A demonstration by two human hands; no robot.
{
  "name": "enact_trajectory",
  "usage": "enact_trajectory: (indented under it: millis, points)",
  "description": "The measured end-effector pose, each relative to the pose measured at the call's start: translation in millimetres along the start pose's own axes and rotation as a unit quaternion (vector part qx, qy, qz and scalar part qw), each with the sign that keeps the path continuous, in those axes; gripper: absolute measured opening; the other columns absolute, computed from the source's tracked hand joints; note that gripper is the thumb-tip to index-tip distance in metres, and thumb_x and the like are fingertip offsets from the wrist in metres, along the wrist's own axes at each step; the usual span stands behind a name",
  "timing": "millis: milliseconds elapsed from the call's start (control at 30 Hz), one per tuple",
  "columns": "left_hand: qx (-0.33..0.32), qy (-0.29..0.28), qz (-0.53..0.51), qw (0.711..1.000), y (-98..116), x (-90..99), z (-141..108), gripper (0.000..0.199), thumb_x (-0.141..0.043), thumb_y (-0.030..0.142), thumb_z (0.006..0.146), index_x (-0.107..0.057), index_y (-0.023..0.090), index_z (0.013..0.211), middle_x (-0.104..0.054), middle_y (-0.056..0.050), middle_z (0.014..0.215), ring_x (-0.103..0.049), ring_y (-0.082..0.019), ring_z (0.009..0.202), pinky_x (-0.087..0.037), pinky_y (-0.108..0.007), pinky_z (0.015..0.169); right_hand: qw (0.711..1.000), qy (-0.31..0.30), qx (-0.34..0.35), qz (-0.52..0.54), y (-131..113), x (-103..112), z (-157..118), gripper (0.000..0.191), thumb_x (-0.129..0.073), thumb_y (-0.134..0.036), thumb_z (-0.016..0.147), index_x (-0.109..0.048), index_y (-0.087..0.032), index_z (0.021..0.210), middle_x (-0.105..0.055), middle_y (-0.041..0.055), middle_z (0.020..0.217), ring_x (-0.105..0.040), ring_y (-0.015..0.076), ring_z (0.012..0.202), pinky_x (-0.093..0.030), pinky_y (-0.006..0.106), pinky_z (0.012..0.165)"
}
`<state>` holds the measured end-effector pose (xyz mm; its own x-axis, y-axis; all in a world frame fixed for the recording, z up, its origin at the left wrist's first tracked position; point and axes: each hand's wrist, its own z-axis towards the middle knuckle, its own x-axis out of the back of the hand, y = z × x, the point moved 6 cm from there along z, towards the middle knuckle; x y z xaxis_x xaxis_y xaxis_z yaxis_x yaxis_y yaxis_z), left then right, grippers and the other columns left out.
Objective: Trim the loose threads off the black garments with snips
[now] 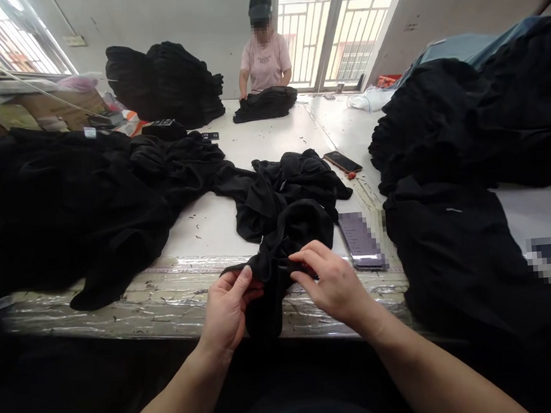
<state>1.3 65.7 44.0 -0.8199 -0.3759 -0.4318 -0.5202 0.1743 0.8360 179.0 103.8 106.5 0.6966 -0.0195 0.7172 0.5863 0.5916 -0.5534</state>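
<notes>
- The left hand [229, 315] is closed on a fold of a black knit garment [284, 228], its thumb pressed against the cloth.
- The right hand [332, 285] pinches the same cloth between thumb and fingertips, just beside the left, so both are working at one gathered section.
- The garment lies crumpled and twisted on the near edge of the white counter [270, 137], with its bulk bunched beyond the hands.
- Just to its right lie a smartphone [342, 162] and a blurred-screen phone [360, 241].
- Heaps of black clothing [451, 256] rise on both sides.
- Across the counter, a co-worker [265, 61] rests both hands on a black stack [265, 103].
</notes>
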Motion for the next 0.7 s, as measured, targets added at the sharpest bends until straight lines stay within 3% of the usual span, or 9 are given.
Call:
enact_trajectory:
  millis: [67, 167, 367, 700]
  points:
    - [-0.006, 0.01, 0.004, 1.0, 1, 0.6, -1, 0.028, -0.08, 0.033, 0.063, -0.068, 0.011, 0.075, -0.069, -0.006, 0.072, -0.063, -0.015, 0.066, -0.051, -0.025, 0.06, 0.998, 0.012, -0.011, -0.059, 5, 12, 3, 0.013, -0.06, -0.017, 0.08, -0.064, -0.02, 0.093, -0.059, 0.0048, 0.088, -0.059, 0.0171, 0.071, -0.052, 0.03, 0.062]
    - [0.001, -0.003, 0.007, 1.0, 0, -4.0, -1, 0.028, -0.079, 0.034, 0.064, -0.068, 0.011, 0.076, -0.069, -0.006, 0.073, -0.063, -0.015, 0.066, -0.05, -0.024, 0.06, 0.999, 0.002, 0.02, -0.04, -3, 20, 4, 0.016, -0.059, -0.018, 0.082, -0.063, -0.021, 0.097, -0.059, 0.0051, 0.091, -0.059, 0.0171, 0.074, -0.052, 0.03, 0.065]
    - [0.018, -0.045, -0.009, 0.999, -5, -20.0, -5, 0.024, -0.077, 0.032, 0.067, -0.069, 0.012, 0.076, -0.068, -0.005, 0.072, -0.061, -0.013, 0.065, -0.049, -0.023, 0.059, 0.995, -0.037, 0.088, -0.002, -31, 4, 1, 0.02, -0.055, -0.016, 0.085, -0.061, -0.02, 0.104, -0.058, 0.0062, 0.094, -0.058, 0.0171, 0.082, -0.053, 0.029, 0.069]
    - [0.029, -0.047, -0.005, 0.998, -7, -19.5, -8, 0.023, -0.077, 0.033, 0.068, -0.069, 0.012, 0.074, -0.068, -0.006, 0.073, -0.061, -0.014, 0.067, -0.05, -0.024, 0.061, 0.996, -0.02, 0.066, 0.059, -22, 4, 2, 0.016, -0.052, -0.012, 0.085, -0.064, -0.019, 0.095, -0.059, 0.0047, 0.088, -0.058, 0.0141, 0.076, -0.051, 0.025, 0.066]
